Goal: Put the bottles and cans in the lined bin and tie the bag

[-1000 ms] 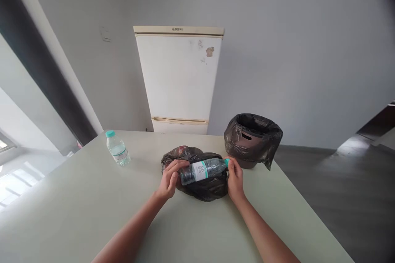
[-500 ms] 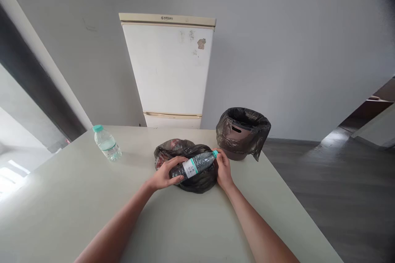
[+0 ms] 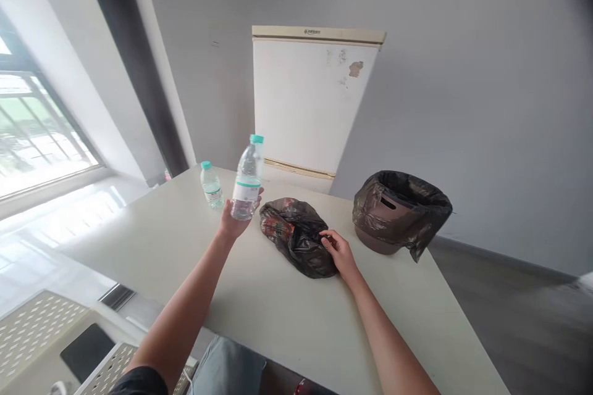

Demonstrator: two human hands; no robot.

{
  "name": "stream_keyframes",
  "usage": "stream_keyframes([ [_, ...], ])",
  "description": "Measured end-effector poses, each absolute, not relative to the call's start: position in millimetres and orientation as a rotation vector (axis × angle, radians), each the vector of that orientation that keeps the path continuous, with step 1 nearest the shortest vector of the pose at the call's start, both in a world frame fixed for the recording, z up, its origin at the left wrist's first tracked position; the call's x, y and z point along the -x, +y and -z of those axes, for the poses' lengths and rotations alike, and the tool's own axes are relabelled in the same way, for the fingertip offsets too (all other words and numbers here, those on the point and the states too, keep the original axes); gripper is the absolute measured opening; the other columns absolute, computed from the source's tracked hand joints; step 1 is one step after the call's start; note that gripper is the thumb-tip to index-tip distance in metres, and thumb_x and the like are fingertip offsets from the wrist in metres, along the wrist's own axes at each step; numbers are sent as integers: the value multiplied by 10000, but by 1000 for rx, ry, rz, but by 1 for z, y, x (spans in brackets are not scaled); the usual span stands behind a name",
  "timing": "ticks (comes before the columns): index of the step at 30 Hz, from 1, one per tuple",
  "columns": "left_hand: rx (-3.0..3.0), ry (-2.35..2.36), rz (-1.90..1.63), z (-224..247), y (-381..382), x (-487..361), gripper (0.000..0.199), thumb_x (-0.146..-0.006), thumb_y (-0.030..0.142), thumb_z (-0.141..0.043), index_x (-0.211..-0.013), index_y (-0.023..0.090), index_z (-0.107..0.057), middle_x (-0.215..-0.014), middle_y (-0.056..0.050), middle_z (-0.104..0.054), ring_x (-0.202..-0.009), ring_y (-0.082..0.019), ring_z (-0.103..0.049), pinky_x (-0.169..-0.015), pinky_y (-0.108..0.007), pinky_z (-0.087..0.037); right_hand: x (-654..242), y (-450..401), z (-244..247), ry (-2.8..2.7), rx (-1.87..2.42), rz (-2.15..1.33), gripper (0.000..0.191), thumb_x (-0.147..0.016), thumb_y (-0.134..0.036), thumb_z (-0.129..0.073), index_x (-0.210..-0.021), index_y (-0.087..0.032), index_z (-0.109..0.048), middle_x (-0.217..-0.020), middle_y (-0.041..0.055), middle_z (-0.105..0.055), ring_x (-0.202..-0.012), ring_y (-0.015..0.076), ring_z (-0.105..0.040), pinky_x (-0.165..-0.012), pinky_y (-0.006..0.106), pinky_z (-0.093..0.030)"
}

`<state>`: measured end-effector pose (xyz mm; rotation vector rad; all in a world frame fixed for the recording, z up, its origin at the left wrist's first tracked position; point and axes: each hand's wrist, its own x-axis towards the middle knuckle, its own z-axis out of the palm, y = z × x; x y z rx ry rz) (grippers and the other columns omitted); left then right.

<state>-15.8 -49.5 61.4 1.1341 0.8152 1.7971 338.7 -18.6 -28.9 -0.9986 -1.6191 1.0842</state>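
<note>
My left hand (image 3: 234, 222) is wrapped round a clear water bottle (image 3: 246, 188) with a teal cap, held nearly upright above the table. A crumpled black plastic bag (image 3: 308, 247) lies on the table, with red printed things showing through its left part. At the bag's right side is my right hand (image 3: 340, 253), its bent fingertips and thumb pinching the plastic. Another teal-capped water bottle (image 3: 212, 186) stands behind and to the left of the held one, partly filled.
A brown bin (image 3: 377, 241) lined with a black bag stands at the table's right rear. The pale table (image 3: 273, 315) has its right edge beside the floor. Behind it is a white fridge (image 3: 306, 99). Perforated light plastic baskets (image 3: 41, 327) sit low at the left.
My left hand has lifted the bottle off the bag to the left and turned it upright. My right hand has let go of its cap end and is on the bag. The view has swung left.
</note>
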Motion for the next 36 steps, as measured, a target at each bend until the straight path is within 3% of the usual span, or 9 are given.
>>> stream_keyframes([
  [2, -1082, 777, -1930, -61, -70, 31, 1056, -727, 998, -550, -1332, 141, -677, -1418, -208, -656, -1285, -395, -639, -1107, -533, -521, -336, -19, 28, -1663, 993, -1088, 487, -896, -634, -709, -1103, -195, -751, -914, 48, -684, -773, 203, -594, -699, 303, -470],
  [5, -1117, 962, -1911, -50, -103, 62, 866, -780, 800, -747, -1348, 154, -655, -1424, -201, -654, -1298, -378, -641, -1111, -533, -520, -332, -21, 28, -1725, 994, -1072, 471, -879, -587, -736, -1143, -197, -749, -937, 47, -699, -746, 191, -580, -692, 303, -467],
  [8, -1105, 1420, -1874, -30, -122, 102, 739, -742, 541, -893, -1325, 166, -637, -1375, -181, -680, -1262, -352, -664, -1057, -498, -552, -332, -23, 29, -1759, 1021, -1033, 462, -887, -557, -725, -1178, -199, -734, -904, 38, -692, -741, 189, -577, -701, 302, -466],
  [13, -1002, 2204, -1803, -1, -127, 155, 736, -720, 388, -865, -1355, 222, -533, -1361, -131, -652, -1239, -338, -643, -1063, -512, -517, -332, -27, 29, -1825, 1083, -932, 402, -909, -531, -645, -1116, -196, -723, -901, 53, -721, -768, 213, -628, -713, 313, -495],
  [19, -1080, 2291, -1690, 12, -119, 170, 751, -769, 348, -807, -1406, 184, -445, -1332, -155, -622, -1273, -357, -604, -1052, -514, -524, -322, -34, 21, -2013, 1129, -709, 311, -851, -328, -553, -1080, -194, -714, -973, 54, -758, -860, 232, -686, -815, 338, -533],
  [22, -1077, 2288, -1654, 15, -116, 173, 783, -765, 341, -806, -1430, 151, -438, -1349, -188, -613, -1301, -399, -589, -1086, -574, -503, -314, -43, 15, -2103, 1198, -571, 409, -838, -204, -507, -1187, -209, -720, -1175, 68, -757, -1071, 238, -691, -967, 346, -517],
  [26, -1131, 2292, -1627, 22, -112, 179, 806, -803, 341, -776, -1488, 110, -420, -1456, -235, -555, -1430, -426, -501, -1194, -598, -417, -305, -64, 13, -2160, 1452, -380, 496, -803, -70, -526, -1239, -180, -734, -1238, 124, -732, -1178, 279, -646, -1018, 374, -478],
  [36, -1108, 2509, -1403, 26, -110, 172, 992, -814, 357, -773, -1585, 46, -231, -1589, -301, -415, -1547, -414, -366, -1240, -571, -374, -303, -138, 17, -2110, 1923, -120, 572, -896, -36, -476, -1436, -163, -615, -1359, 141, -654, -1264, 295, -584, -1031, 373, -437],
])
